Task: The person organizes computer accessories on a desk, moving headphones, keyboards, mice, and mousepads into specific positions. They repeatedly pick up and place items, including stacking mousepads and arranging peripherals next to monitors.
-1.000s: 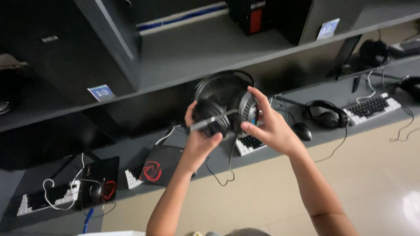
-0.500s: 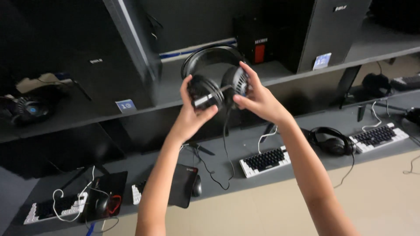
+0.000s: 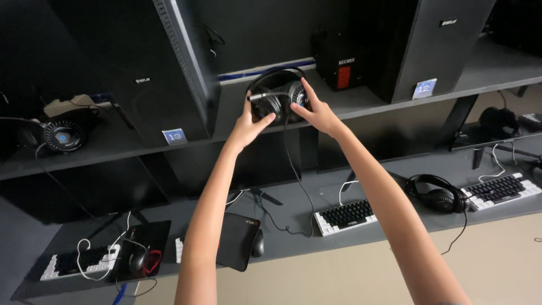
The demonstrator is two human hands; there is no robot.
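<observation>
Two hands are gripping a black headset above the upper shelf's front edge: left hand grasping one earcup, right hand the other.

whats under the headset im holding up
Its cable hangs from the headset to the desk, landing by a white-edged keyboard, near a mouse and mouse pad. Your left arm covers part of the pad.

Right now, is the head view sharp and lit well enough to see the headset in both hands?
Head view: mostly sharp; the headset shows between the left hand and right hand, though its black band blends into the dark shelf background; upper corners fall into deep shadow; the beige floor is bright, without glare.
</observation>
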